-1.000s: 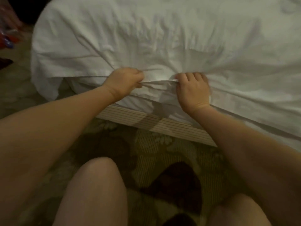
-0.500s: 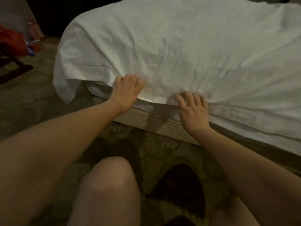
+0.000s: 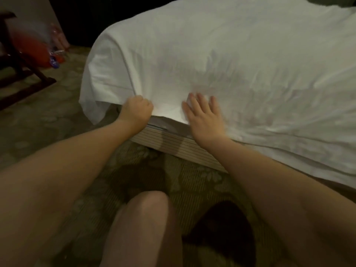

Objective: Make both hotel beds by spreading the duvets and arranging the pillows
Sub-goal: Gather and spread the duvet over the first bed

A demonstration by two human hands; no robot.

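Carpet (image 3: 48,116), duvet (image 3: 231,64) stretching rightward, left hand (image 3: 135,110) gripping hem

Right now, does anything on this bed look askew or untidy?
Yes. The duvet is creased, and its corner flap droops unevenly off the bed's end. Between the left hand, gripping the hem, and the flat right hand, the hem is lifted, exposing the striped bed base.

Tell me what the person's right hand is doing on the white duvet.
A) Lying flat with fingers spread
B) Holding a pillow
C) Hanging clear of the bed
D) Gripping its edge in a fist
A: the right hand lies flat on the white duvet with its fingers spread, while the left hand is the one curled round the duvet's edge.
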